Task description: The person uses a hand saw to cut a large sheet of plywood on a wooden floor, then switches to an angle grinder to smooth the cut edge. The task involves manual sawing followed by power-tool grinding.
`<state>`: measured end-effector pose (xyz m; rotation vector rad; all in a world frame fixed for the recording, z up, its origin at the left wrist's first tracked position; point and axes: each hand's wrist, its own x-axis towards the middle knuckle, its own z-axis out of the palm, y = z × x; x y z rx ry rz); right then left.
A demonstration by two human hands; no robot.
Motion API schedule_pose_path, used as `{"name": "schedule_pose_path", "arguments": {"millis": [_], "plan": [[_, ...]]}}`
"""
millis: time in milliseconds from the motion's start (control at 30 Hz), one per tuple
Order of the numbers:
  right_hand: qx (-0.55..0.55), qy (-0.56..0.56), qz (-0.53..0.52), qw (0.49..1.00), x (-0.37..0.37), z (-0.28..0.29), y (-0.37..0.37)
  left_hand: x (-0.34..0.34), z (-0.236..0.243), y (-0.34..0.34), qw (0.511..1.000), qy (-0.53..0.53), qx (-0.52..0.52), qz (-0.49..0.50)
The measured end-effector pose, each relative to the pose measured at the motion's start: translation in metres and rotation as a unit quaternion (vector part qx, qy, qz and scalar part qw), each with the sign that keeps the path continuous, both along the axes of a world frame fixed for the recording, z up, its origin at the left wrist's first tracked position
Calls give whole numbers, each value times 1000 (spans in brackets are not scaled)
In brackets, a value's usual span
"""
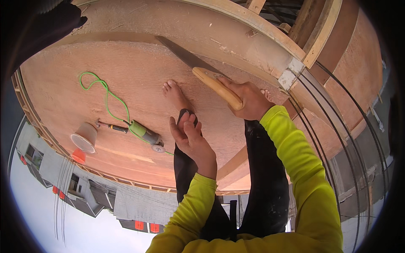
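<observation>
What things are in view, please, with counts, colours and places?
Handsaw: one, grey and tan, upper centre
Angle grinder: one, green-grey, left of centre
Cord: one, green, left
Hammer: one, black-orange, left
Bucket: one, whitish, far left
Container: one, orange-red, beside bucket
Plywood: uncounted, brown, underfoot
Framing: several, tan, upper right
Rods: several, dark, right
Buildings: several, grey, lower left
Dark shape: one, black, upper left
Sleeves: two, yellow-green, lower middle
Trousers: one pair, black, lower centre
Feet: two, bare, centre
Left hand: one, bare, centre
Right hand: one, bare, gripping handsaw
</observation>
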<state>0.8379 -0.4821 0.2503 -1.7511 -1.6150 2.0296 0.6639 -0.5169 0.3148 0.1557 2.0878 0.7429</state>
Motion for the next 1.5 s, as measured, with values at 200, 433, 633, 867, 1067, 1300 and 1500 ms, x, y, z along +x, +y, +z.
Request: {"name": "schedule_pose_path", "arguments": {"millis": [200, 433, 633, 867, 1067, 1300, 1500], "plan": [[186, -11, 4, 982, 9, 33, -49, -21, -2, -8, 999, 34, 16, 11], [26, -11, -20, 999, -11, -13, -4, -4, -3, -16, 999, 37, -13, -12], [188, -27, 24, 981, 16, 32, -49, -9, -1, -19, 999, 21, 26, 11], [212, -51, 28, 975, 12, 28, -44, -16, 0, -25, 999, 44, -7, -1], [121, 5, -28, 992, 29, 8, -49, 9, 3, -19, 1000, -2, -5, 2], [187, 0, 17, 982, 53, 50, -85, -5, 1, -27, 998, 63, 1, -10], [46, -16, -25, 998, 19, -15, -32, 18, -4, -23, 999, 42, -4, -21]]}}
